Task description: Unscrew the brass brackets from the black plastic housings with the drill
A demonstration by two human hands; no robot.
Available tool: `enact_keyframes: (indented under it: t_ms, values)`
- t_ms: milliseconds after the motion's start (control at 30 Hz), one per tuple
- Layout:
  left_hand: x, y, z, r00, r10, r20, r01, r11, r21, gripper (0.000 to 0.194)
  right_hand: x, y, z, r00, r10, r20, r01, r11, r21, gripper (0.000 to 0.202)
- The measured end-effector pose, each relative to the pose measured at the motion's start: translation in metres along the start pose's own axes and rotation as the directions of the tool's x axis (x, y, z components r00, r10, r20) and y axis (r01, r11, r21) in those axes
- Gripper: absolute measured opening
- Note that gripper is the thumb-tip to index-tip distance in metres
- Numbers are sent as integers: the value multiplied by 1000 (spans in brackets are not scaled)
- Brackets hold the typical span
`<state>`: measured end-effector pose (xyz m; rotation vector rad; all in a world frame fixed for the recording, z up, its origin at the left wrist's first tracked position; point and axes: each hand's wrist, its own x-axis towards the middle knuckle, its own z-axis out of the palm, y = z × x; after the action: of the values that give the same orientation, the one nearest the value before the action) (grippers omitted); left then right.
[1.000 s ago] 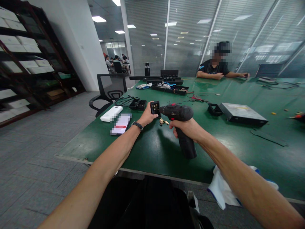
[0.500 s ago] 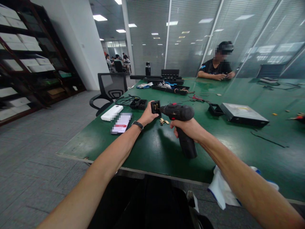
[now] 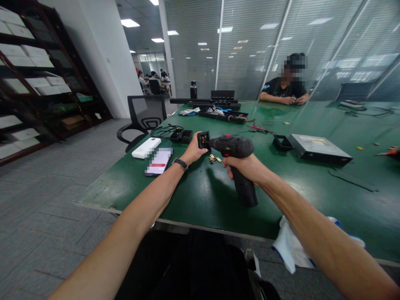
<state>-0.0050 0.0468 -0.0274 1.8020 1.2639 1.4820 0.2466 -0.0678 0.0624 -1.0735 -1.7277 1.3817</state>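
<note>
Almost nothing has moved since a second ago: both hands and the tool sit where they were, and only the person at the far side of the table has drawn both hands together.

The green table fills the right and middle of the scene. On it, to the right, lies a flat grey drive with a small black frame just to its left. Left of the hands lie a phone and a white power bank, side by side.

The cordless drill is the largest thing in hand. Its body runs level, left to right, with the nose pointing left at a small black box; its handle slants down toward the near edge, the foot just above the table.

The right hand is wrapped tight around the drill's handle, just under the body. The left hand is clamped on the black box, holding it upright at the drill's nose, so the two hands are near each other but apart. A few small brass pieces lie on the table between them, under the drill's nose.
</note>
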Motion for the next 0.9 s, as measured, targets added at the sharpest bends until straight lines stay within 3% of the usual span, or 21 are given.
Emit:
enact_keyframes:
  t_ms: [900]
  values:
    - [3,-12,1,1000,24,0,-24,999,-22,94,2,3,-1,999,-35,4,35,999,19,6]
